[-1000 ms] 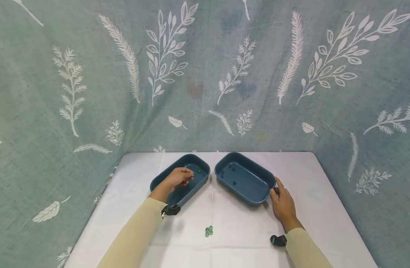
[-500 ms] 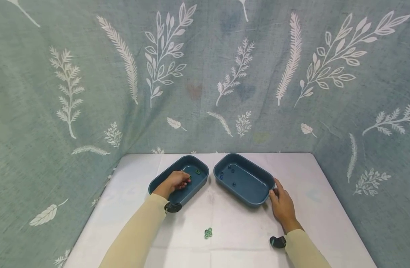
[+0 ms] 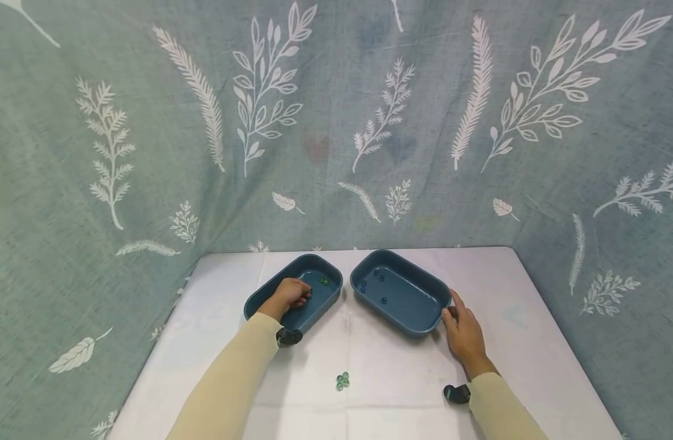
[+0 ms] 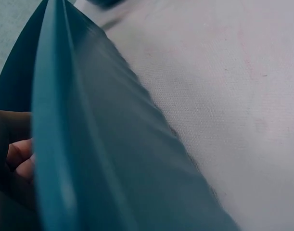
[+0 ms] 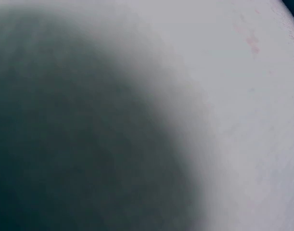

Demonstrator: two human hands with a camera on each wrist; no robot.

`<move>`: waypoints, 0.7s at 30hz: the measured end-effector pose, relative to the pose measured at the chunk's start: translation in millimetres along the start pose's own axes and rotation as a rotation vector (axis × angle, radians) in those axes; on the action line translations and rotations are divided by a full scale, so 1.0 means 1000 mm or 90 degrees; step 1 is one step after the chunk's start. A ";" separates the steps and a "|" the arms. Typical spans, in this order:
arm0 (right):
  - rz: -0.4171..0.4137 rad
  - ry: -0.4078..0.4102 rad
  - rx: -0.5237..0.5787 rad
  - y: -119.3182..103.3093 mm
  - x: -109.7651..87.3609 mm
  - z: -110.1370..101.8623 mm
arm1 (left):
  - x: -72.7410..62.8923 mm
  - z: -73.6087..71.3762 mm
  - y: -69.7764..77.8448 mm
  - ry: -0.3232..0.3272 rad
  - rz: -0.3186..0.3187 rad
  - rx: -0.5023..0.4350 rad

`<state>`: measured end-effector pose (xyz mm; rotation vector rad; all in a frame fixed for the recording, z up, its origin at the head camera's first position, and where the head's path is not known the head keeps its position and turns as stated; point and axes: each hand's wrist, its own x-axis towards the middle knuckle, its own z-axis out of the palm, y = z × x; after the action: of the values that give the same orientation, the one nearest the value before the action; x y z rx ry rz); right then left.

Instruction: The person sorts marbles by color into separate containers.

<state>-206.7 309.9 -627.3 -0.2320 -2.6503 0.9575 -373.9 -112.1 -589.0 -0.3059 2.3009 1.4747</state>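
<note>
Loosely, my right hand (image 3: 466, 337) touches the right tray (image 3: 410, 302) — likely steadying it — while my left hand (image 3: 292, 293) curls inside the left tray (image 3: 318, 297), holding what I can't tell.

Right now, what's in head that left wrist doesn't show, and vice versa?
Only head: the right hand gripping the near-right corner of the right tray, the dark blue pieces in that tray, the green pieces in the left tray, and the green cluster on the cloth.

Only left wrist: the weave of the white cloth, close up.

Both: the left hand, the left tray's outer wall, the cloth. A blurred blue edge atop left wrist may be the right tray.
</note>
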 end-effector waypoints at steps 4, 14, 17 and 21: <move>-0.003 0.002 0.000 0.000 0.000 0.001 | 0.002 0.003 0.001 0.013 0.005 0.012; 0.007 0.002 -0.001 -0.002 0.000 0.002 | 0.011 0.005 -0.004 0.040 0.017 0.001; 0.012 -0.004 -0.003 -0.002 -0.001 0.001 | 0.011 0.003 -0.006 0.041 0.024 -0.016; 0.014 -0.008 -0.004 -0.002 0.000 0.000 | 0.010 -0.001 -0.004 0.037 0.038 -0.023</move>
<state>-207.0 308.5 -626.5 -0.2582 -2.6678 0.9605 -381.7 -114.4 -596.3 -0.2961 2.3504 1.5575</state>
